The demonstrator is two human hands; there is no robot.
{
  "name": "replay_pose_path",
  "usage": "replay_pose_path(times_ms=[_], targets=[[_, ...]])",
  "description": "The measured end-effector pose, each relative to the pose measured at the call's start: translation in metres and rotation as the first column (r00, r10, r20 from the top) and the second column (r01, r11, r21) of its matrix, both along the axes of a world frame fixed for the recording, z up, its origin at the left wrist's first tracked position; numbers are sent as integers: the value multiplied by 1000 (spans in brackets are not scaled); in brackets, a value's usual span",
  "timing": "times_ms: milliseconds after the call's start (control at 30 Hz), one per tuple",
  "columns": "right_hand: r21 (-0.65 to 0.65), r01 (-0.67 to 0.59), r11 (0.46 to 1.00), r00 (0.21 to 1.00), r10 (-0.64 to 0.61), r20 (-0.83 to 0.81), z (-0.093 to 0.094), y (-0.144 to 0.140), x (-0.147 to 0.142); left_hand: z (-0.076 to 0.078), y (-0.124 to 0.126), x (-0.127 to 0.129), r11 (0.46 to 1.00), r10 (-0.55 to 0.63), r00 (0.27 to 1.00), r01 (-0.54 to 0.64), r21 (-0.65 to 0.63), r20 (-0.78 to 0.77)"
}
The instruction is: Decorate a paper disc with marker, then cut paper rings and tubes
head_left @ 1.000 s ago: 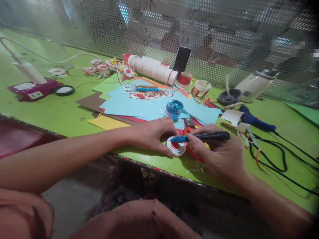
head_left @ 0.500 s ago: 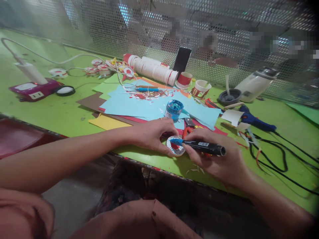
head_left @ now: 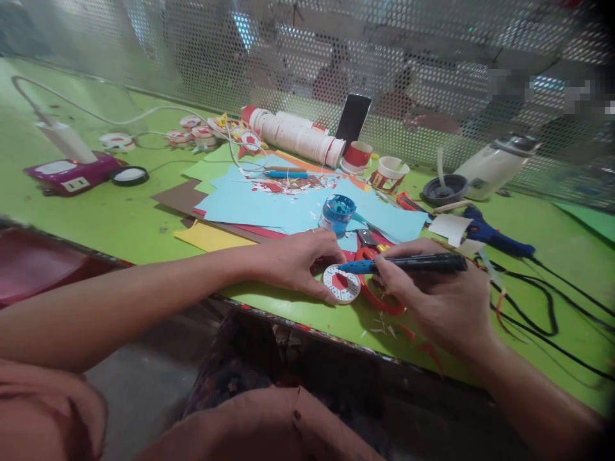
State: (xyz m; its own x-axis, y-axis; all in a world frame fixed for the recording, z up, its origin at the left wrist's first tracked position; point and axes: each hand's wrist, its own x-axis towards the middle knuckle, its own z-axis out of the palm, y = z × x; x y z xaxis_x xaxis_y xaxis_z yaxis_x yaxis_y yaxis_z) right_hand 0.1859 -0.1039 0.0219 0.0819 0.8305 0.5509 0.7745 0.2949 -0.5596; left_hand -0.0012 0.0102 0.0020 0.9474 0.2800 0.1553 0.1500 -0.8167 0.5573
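Near the surface (head_left: 120, 224) edge, the left hand (head_left: 293, 262) pinches a small round disc (head_left: 341, 283) flat; the right hand (head_left: 432, 298) grips a black marker (head_left: 408, 263), tip seemingly touching it. Beyond sits a blue paint pot (head_left: 337, 213).

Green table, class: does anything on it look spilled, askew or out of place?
Yes. Paper scraps are strewn over the blue sheets, and more slivers lie at the table edge by the right hand, which holds a marker. The cup stack lies tipped on its side. The left hand steadies a disc.
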Motion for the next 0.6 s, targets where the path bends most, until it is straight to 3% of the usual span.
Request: replay_pose_path(times_ms=[600], targets=[[-41,-90,995,996,88,-31,-1,3,-5,0,-1,-1,1000,3,1000,-3,-10,11]])
